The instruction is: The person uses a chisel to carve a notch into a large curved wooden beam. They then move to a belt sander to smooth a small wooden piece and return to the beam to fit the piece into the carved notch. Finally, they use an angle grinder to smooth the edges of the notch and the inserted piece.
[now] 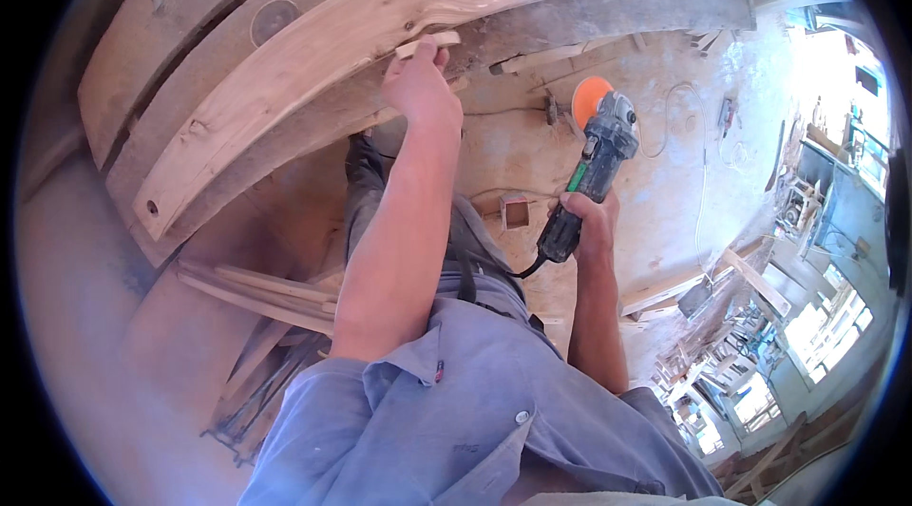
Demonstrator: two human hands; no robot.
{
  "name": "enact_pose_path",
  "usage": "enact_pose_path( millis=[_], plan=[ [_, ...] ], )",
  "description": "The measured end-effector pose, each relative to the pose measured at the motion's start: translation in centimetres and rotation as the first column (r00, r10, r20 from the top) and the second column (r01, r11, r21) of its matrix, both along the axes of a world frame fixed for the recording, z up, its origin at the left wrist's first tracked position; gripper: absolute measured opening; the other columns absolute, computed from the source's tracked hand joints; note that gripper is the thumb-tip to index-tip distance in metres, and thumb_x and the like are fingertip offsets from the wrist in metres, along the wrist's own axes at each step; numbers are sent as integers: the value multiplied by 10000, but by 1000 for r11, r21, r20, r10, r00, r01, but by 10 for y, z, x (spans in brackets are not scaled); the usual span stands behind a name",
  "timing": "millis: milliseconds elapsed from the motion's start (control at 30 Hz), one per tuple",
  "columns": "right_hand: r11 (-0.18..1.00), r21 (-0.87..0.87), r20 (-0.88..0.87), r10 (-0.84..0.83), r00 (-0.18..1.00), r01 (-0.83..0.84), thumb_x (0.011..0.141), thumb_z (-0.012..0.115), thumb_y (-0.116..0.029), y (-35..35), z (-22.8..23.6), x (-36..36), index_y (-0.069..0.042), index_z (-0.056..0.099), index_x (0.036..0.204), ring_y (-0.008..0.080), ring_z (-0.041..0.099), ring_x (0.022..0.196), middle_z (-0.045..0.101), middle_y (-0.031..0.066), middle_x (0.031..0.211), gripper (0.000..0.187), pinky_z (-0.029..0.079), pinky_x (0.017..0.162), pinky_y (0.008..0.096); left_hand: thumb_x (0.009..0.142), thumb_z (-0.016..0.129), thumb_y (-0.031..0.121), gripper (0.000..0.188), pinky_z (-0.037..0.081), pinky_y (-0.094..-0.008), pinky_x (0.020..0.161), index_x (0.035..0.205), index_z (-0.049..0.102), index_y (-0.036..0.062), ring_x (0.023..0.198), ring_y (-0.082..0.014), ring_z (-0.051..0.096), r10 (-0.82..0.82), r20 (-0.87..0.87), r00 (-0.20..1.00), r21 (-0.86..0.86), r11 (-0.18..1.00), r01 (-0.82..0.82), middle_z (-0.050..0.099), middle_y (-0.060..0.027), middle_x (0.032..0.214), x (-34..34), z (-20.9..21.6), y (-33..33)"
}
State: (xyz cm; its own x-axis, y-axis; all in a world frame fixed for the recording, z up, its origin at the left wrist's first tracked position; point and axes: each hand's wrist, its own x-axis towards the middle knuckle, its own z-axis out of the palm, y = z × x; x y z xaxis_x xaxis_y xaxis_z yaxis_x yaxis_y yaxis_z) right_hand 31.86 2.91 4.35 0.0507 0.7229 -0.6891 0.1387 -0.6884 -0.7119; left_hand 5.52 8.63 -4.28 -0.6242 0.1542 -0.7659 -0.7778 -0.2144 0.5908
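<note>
In my right hand [593, 221] is an angle grinder [591, 169], gripped round its black rear body. Its orange disc [591, 99] points up and away from me, clear of the wood. A small pale piece of wood [439, 42] is pinched in the fingers of my left hand [423, 83], at the near edge of a long wooden board [380, 26]. That board has knots, a dark crack close to my fingers and a hole near its left end. Whether the small piece touches the board is hard to tell.
The board lies on a wide wooden bench [617, 14]. Wood strips [271, 292] and metal rods sit low on the left. On the floor are a small reddish box [514, 212] and trailing cords. Scrap wood and tools [722, 344] crowd the right, beside bright windows.
</note>
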Motion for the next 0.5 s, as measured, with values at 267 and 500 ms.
enact_pose_path(
  millis=[267, 500],
  plan=[
    [1000, -10, 28, 20, 999, -20, 739, 674, -46, 5, 5, -1, 39, 561, 1108, 246, 709, 691, 655, 126, 863, 395, 628, 659, 383, 928, 765, -11, 233, 619, -272, 634, 881, 537, 0, 705, -187, 698, 131, 30, 991, -44, 991, -130, 691, -132, 868, 2, -10, 7],
    [998, -9, 46, 62, 997, -62, 738, 688, -62, 4, -8, 6, 47, 567, 1110, 248, 716, 701, 667, 130, 864, 406, 631, 667, 392, 926, 752, -46, 230, 628, -274, 649, 840, 544, 4, 709, -189, 705, 128, 0, 992, 26, 991, -128, 690, -128, 860, 1, -16, 8]
  ],
)
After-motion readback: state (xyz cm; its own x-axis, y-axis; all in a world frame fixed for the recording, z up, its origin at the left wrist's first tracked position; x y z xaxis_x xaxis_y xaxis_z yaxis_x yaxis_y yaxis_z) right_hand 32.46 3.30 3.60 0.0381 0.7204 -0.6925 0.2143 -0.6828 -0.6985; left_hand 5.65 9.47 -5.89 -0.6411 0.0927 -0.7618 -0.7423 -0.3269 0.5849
